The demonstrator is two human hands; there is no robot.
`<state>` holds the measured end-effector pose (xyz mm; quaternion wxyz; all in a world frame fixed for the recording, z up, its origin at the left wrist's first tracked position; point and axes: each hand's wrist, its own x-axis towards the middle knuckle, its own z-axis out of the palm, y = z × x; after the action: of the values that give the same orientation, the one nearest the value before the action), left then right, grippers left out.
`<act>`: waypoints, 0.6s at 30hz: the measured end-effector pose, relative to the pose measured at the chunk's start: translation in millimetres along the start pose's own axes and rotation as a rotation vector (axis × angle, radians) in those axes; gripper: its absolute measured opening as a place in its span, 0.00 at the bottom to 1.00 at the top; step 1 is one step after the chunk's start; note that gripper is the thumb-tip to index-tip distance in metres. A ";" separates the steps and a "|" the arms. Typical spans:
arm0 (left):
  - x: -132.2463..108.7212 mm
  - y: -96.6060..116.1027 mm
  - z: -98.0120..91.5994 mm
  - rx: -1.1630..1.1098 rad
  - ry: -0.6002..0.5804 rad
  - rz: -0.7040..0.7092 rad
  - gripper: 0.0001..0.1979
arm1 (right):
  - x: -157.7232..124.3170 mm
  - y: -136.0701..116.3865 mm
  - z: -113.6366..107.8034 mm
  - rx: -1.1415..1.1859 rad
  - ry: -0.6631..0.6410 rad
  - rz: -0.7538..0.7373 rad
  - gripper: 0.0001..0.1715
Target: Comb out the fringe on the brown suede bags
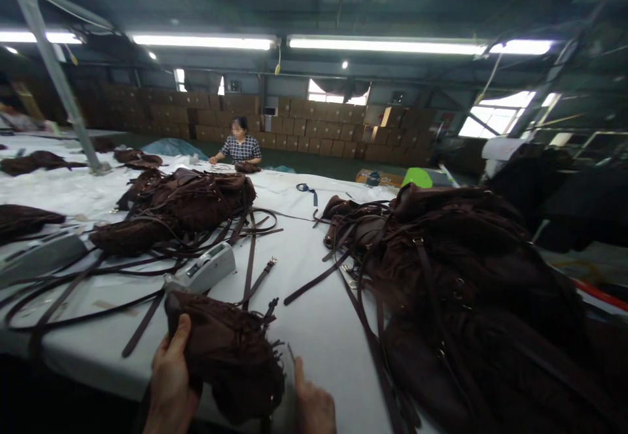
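My left hand (171, 375) grips a dark brown fringed bag (228, 349) at its left end, thumb on top. The bag is held at the near edge of the white table (326, 329), tassels and a small buckle strap hanging off its right side. Just right of the bag is my right hand (314, 398), closed, with the index finger stretched along a thin pointed tool (290, 351). Only the tool's narrow tip shows, so its kind cannot be made out. The tip is close to the fringe; whether they touch I cannot tell.
Brown bags with long straps are heaped at right (471, 277) and left (196, 198). Behind the held bag stands a grey tape dispenser (203, 269). A blue strap loop (308, 190) lies farther back. A person (239, 146) sits across the table; stacked cartons (314, 136) line the wall.
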<state>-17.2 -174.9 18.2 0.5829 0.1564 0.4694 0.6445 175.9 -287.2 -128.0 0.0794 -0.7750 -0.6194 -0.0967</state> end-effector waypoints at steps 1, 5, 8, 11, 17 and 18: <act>4.9 4.5 -5.9 -0.007 0.017 0.005 0.11 | 1.2 13.8 -5.4 -0.027 -0.064 0.053 0.40; 20.8 7.0 -30.0 0.003 0.039 0.000 0.14 | 0.8 35.2 -38.2 0.112 0.005 0.181 0.32; 26.9 -6.4 -44.6 0.014 0.097 -0.035 0.15 | -5.6 4.6 -45.9 0.362 0.222 0.114 0.29; 30.4 -17.6 -53.0 0.000 0.136 -0.070 0.17 | -11.8 -45.1 -28.0 0.357 0.253 -0.118 0.35; 22.0 -28.5 -82.7 0.201 0.070 -0.166 0.25 | -7.8 -87.9 17.5 -0.103 0.035 -0.175 0.45; 16.4 -32.7 -90.4 0.252 0.046 -0.181 0.26 | -7.0 -86.9 20.6 -0.128 0.031 -0.167 0.45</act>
<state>-69.6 -202.4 -59.3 0.6034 0.1705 0.5719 0.5289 90.7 -269.7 -149.4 0.0311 -0.7225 -0.6732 -0.1543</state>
